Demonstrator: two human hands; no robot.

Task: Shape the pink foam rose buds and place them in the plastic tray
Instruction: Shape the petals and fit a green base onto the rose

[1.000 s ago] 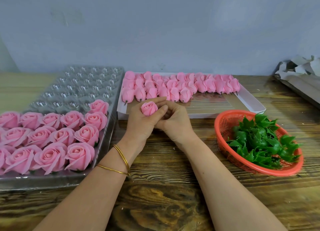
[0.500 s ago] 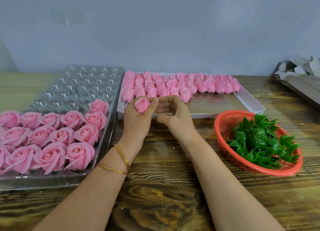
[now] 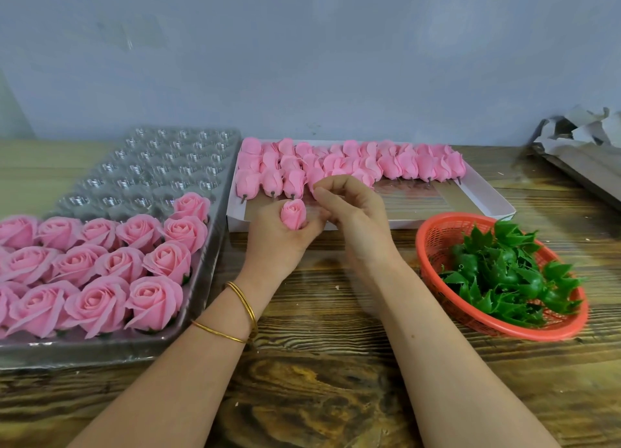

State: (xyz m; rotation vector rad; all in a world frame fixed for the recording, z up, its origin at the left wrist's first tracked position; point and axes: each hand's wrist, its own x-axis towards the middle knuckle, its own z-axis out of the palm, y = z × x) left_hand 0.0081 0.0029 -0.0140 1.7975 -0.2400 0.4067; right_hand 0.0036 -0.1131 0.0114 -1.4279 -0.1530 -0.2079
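Head view: left hand (image 3: 282, 239) grips one pink rose bud (image 3: 293, 214), fingers and thumb curled round its base, petals closed, tip pointing up and away from the palm. Right hand (image 3: 356, 219) is just beside it. Its fingers (image 3: 327, 187) are curled and bunched a little above the bud and overlap the buds behind them, so cannot tell whether they pinch anything. Two gold bangles (image 3: 240, 313) on the left wrist.

Directly beyond both hands: white box (image 3: 484, 192) with rows of unshaped buds (image 3: 389, 165) lying on their sides, stub ends toward the hands.

Left of the left hand: clear plastic tray (image 3: 215, 242) – near rows hold opened roses (image 3: 111, 263), far rows show the moulded cavities.

Right of the right hand: red basket (image 3: 433, 246) holding green calyx pieces (image 3: 504, 273).

All sit on a wooden table (image 3: 336, 397). Beyond the basket, far to the right of the hands, crumpled grey paper (image 3: 578, 132)
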